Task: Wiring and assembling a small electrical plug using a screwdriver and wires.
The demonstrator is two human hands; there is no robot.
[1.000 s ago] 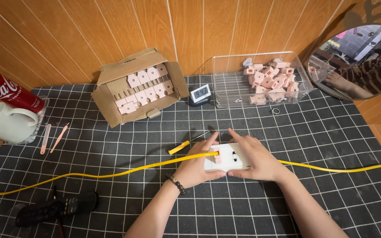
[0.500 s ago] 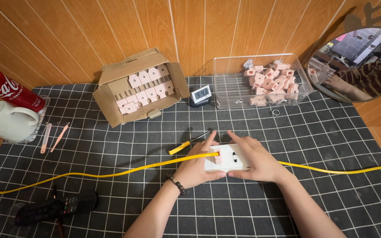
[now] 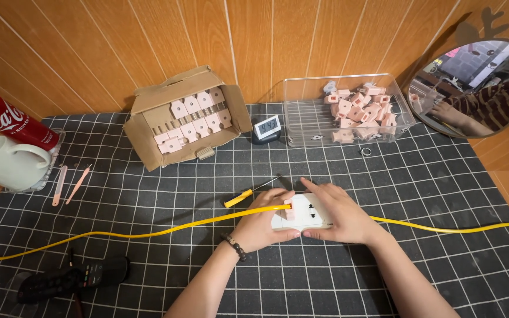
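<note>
Centred on the worktop (image 3: 431, 194), which carries a black grid-patterned cloth: white socket block (image 3: 308, 213), long axis left-right, face up, open cloth in front of it toward the near edge. Behind the block: cardboard box (image 3: 148, 126) of pink parts to the left, clear bin (image 3: 307, 121) to the right. Yellow cable (image 3: 148, 232) runs out from the block both ways, along its axis. Left hand (image 3: 260, 227) is clamped on the block's left end; right hand (image 3: 340, 215) lies flat, fingers together, over its right end. Yellow-handled screwdriver (image 3: 240, 197) lies just behind the block's left end.
</note>
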